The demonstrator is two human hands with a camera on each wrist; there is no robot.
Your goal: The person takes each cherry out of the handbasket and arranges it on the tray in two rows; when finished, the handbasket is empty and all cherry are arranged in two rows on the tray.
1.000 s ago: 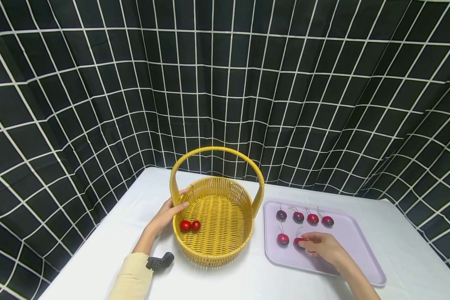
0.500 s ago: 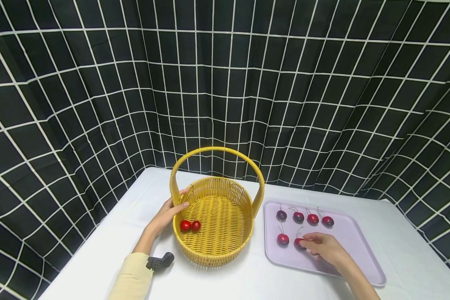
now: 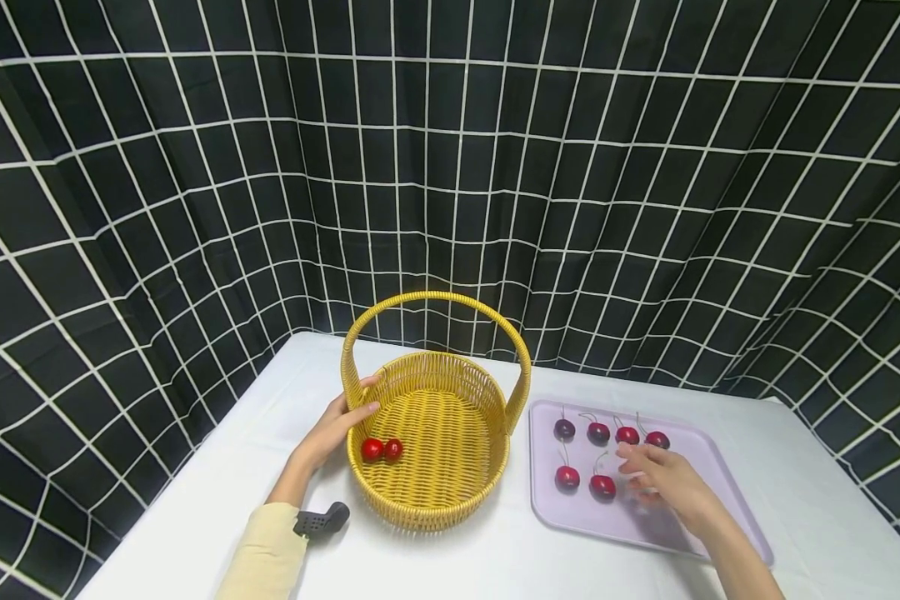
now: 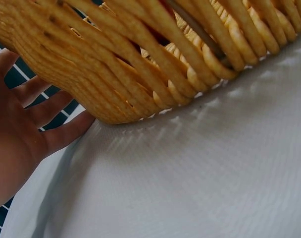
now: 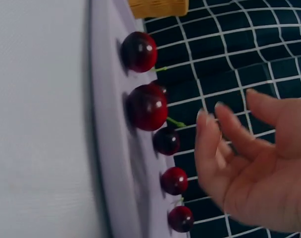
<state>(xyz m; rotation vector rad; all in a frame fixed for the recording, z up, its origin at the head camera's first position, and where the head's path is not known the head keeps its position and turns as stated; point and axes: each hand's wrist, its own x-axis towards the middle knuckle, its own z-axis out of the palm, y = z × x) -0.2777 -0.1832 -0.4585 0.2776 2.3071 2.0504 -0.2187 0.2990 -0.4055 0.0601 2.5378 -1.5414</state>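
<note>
My left hand (image 3: 332, 431) holds the yellow wicker basket (image 3: 427, 518) at its left side, thumb over the rim beside the handle base. In the left wrist view its other fingers lie along the outer weave. Two red cherries (image 3: 382, 451) sit inside the basket at the left. My right hand (image 3: 669, 483) hovers over the lilac tray (image 3: 592, 521), fingers loosely bent and holding nothing. Just left of it lies a dark red cherry (image 3: 602, 487) with its stem, apart from the fingertips. Another red cherry (image 3: 567, 477) lies further left in that front row.
Behind these, a back row of several stemmed cherries (image 3: 598, 433) lies on the tray, the rightmost partly behind my right hand. Basket and tray stand side by side on a white-covered table (image 3: 510, 550). A black curtain with a white grid (image 3: 450, 167) surrounds the back and sides.
My right hand has let go of the front-row cherry and moved up and to the right. That cherry stays on the tray. The left hand keeps its hold on the basket.
</note>
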